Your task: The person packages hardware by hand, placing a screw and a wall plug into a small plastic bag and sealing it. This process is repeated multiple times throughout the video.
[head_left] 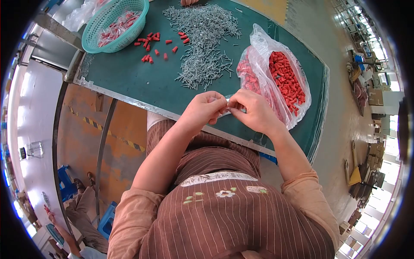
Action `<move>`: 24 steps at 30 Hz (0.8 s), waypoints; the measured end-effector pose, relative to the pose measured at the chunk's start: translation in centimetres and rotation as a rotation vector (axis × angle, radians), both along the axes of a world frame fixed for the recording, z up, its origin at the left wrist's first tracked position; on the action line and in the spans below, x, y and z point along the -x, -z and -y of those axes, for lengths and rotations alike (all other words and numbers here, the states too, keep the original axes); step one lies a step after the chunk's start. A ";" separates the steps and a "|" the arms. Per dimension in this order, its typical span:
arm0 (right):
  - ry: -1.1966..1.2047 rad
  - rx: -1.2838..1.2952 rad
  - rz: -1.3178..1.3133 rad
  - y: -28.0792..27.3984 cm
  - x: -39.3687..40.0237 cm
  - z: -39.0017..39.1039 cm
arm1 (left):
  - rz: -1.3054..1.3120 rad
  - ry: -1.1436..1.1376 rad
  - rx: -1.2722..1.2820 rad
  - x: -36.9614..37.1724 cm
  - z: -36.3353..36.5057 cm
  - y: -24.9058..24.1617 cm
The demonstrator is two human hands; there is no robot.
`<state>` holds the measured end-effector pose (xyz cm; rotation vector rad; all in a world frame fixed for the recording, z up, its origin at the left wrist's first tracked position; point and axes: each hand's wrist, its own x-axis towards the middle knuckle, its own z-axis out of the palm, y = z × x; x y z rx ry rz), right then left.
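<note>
Both hands meet over the near edge of the green table (164, 90). The fingers of my left hand (205, 110) are pinched on a small clear plastic piece (229, 98), and my right hand (252, 108) pinches it from the other side. Whether anything lies inside the plastic is too small to tell. Beyond my hands spreads a pile of grey metal pins (202, 64). Just right of my right hand lies an open clear bag of red caps (286, 82). Loose red caps (148, 46) are scattered left of the pins.
A teal basket (142, 26) with small bags of red pieces stands at the table's far left. Another person's hand (189, 2) shows at the far edge. A seated person (82, 213) and blue stools (108, 220) are at the lower left. Boxes line the right side.
</note>
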<state>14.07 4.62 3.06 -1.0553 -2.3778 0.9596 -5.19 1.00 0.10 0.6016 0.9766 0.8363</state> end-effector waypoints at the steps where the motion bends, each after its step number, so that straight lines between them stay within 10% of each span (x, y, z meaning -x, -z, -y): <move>1: 0.009 -0.003 -0.017 -0.7 -0.1 -0.1 | 0.006 -0.037 0.009 0.0 0.0 -0.1; 12: 0.148 0.128 -0.038 -0.5 0.2 -1.4 | -0.429 -0.187 -0.339 -0.1 0.6 -0.2; 24: 0.147 0.395 -0.200 -1.0 -0.3 -0.7 | -0.313 -0.105 -0.368 -1.1 0.4 -0.4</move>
